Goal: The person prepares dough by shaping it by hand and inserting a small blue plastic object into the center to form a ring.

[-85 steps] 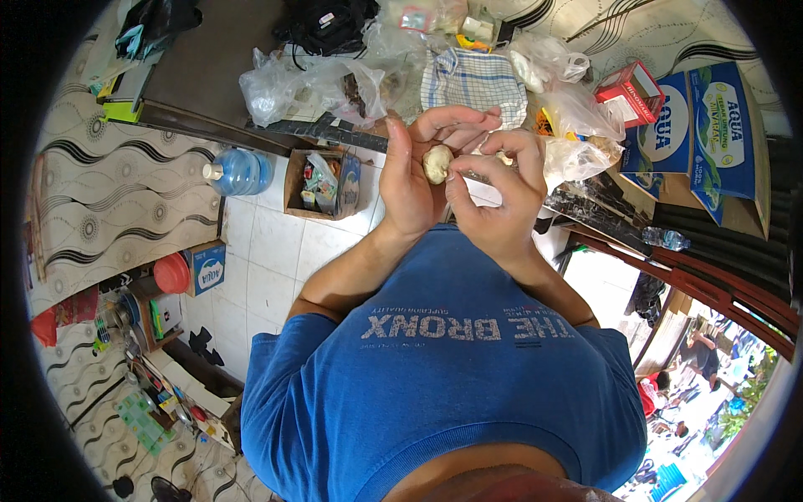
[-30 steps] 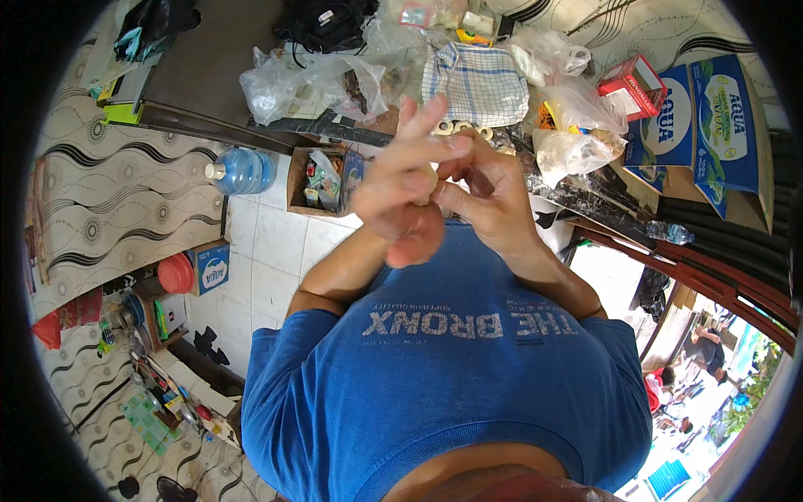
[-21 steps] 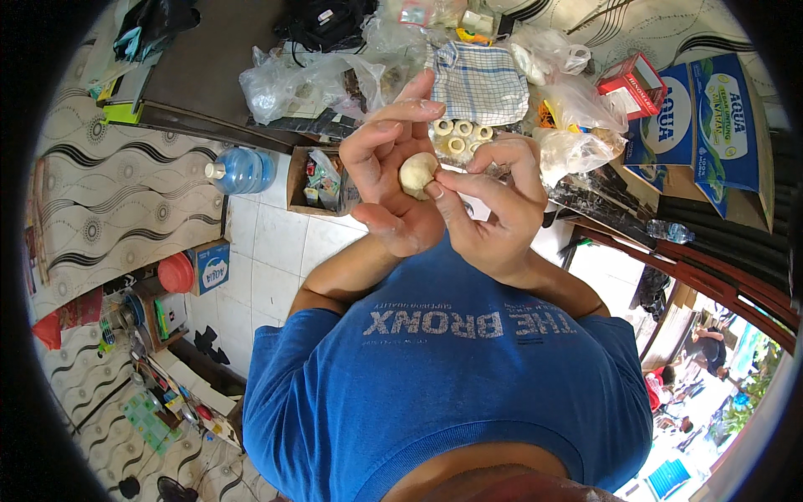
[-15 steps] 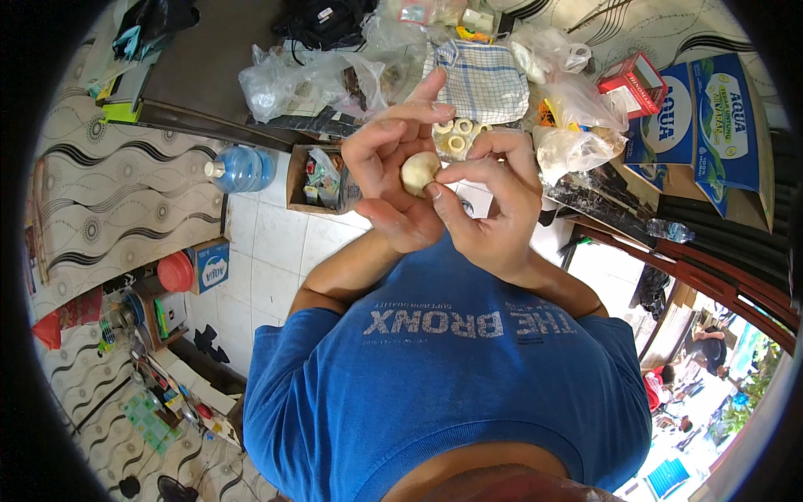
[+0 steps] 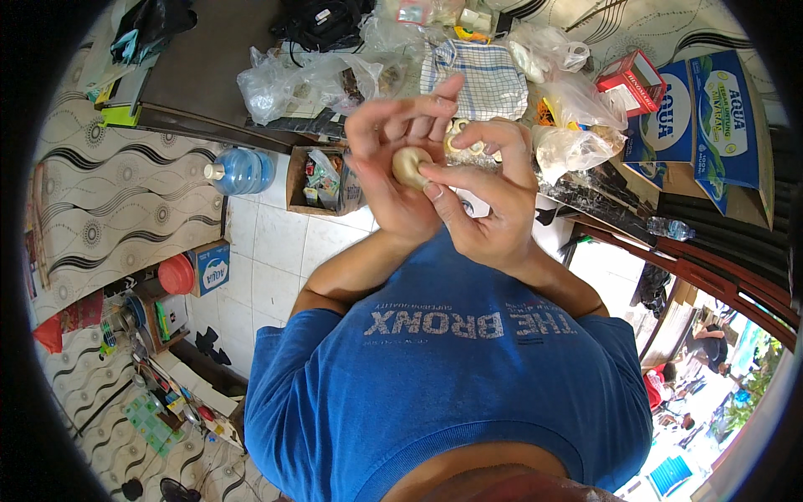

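Note:
A smooth, cream-coloured ball of dough [image 5: 409, 170] rests in the cupped palm of my left hand [image 5: 383, 163]. That hand's fingers curve up around it and stand a little apart. My right hand [image 5: 493, 197] presses thumb and index finger together at the ball's right edge, its other fingers curled loosely. Just behind my hands, ring-shaped dough pieces [image 5: 476, 148] lie on the worktop, partly hidden by my fingers. A checked white-and-blue cloth [image 5: 477, 79] is spread beyond them.
Clear plastic bags [image 5: 268, 88] crowd the worktop's left, with more bags [image 5: 560, 155] at right. A red box [image 5: 631, 84] stands near blue cartons [image 5: 723, 125]. Below, a water jug [image 5: 242, 171] and an open cardboard box [image 5: 318, 180] are on the tiled floor [image 5: 276, 243]. People show outside, lower right.
The dough has shifted slightly left and turned in my left palm. My left fingers have tilted upward and to the right, and my right hand has moved slightly left with its pinch.

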The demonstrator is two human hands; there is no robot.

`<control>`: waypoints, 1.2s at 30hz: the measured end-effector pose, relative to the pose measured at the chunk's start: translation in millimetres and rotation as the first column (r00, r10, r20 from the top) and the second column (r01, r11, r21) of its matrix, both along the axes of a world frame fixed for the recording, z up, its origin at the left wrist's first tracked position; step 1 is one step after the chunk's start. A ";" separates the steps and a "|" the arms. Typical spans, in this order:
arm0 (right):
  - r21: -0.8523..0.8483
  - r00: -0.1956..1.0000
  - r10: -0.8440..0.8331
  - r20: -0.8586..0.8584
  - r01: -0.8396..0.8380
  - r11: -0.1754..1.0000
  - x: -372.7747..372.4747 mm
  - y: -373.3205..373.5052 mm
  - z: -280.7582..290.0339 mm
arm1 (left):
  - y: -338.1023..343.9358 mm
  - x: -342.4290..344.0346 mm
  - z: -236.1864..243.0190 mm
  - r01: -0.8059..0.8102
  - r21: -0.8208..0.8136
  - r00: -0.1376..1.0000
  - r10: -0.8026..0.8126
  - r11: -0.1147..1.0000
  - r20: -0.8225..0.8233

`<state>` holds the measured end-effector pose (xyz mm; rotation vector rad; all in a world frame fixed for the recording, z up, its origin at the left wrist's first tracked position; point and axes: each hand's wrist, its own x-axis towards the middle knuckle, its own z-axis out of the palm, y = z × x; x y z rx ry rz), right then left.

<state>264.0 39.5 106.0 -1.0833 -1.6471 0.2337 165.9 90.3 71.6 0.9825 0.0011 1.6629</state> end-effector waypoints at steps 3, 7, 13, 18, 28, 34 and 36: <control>-0.005 0.998 0.025 0.058 -0.025 1.000 5.6 3.4 3.2 | 3.1 -11.3 13.1 0.431 -0.261 0.885 -0.348 0.863 0.309; 0.061 0.994 0.028 0.110 -0.035 0.998 17.4 11.2 -6.5 | 0.0 -9.1 11.3 0.522 -0.337 0.850 -0.442 0.784 0.288; -0.077 0.998 -0.064 0.011 0.065 0.995 15.4 5.9 4.1 | -0.9 -6.6 11.5 0.450 -0.413 0.889 -0.442 0.792 0.120; 0.173 0.947 -0.202 0.251 0.161 0.972 12.8 4.7 0.2 | -2.6 -4.9 12.5 0.412 -0.411 0.907 -0.411 0.813 0.096; -0.110 0.987 -0.157 -0.025 0.154 0.982 7.7 -1.4 -9.1 | -2.0 -0.6 2.5 0.241 -0.220 0.961 -0.264 0.945 -0.086; -0.175 0.996 0.001 -0.091 -0.017 0.984 2.6 -6.6 0.7 | -3.0 -3.3 -2.2 0.118 -0.124 0.987 -0.130 0.985 -0.093; -0.156 0.995 0.002 -0.098 -0.017 0.988 0.8 -6.7 1.2 | -4.7 -3.6 -2.2 0.085 -0.084 0.987 -0.095 0.993 -0.127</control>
